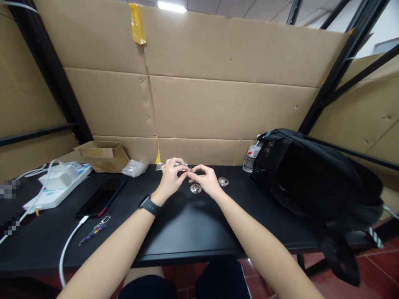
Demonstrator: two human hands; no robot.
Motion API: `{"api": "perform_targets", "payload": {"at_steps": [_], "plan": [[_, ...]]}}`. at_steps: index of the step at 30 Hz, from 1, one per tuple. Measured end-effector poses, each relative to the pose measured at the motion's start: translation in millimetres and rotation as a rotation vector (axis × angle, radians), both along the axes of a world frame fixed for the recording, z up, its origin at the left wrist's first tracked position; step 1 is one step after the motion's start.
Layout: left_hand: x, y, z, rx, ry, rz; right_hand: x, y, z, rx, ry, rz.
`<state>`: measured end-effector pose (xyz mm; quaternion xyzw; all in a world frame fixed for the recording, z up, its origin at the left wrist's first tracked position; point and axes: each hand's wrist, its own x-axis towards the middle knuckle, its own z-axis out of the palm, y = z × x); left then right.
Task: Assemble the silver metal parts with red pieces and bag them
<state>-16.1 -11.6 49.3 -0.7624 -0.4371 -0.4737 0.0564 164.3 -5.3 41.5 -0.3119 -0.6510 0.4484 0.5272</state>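
My left hand (172,177) and my right hand (205,179) meet over the middle of the black table, fingertips pinched together. Between them is a tiny thin piece with a bit of red, too small to name. Just below the fingers lies a round silvery disc (195,189) with a red mark at its centre. A second round metal disc (223,181) rests to the right of my right hand. Behind my left hand, partly covered by it, is a clear plastic bag (160,166). A dark watch (149,204) is on my left wrist.
A black backpack (311,178) fills the right side, with a water bottle (252,155) beside it. On the left are a phone (101,197), a keychain (95,231), a white power strip (59,189), an open cardboard box (104,155) and crumpled plastic (135,167). Cardboard walls (199,104) enclose the table (190,236).
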Motion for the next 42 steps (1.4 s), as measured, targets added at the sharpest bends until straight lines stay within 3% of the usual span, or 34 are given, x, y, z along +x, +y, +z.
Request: {"api": "perform_targets", "payload": {"at_steps": [8, 12, 17, 27, 42], "plan": [[2, -2, 1.7, 0.003, -0.010, 0.013, 9, 8, 1, 0.042, -0.082, 0.011], [4, -3, 0.0, -0.004, 0.009, 0.011, 10, 10, 0, 0.177, -0.144, -0.015], [4, -3, -0.8, 0.007, 0.056, 0.004, 12, 8, 4, 0.369, -0.349, -0.166], [-1, -9, 6.2, -0.142, 0.190, -0.159, 13, 13, -2, 0.353, -0.453, -0.142], [-4, -4, 6.4, -0.215, 0.113, -0.131, 19, 13, 8, 0.337, -0.489, -0.136]]}}
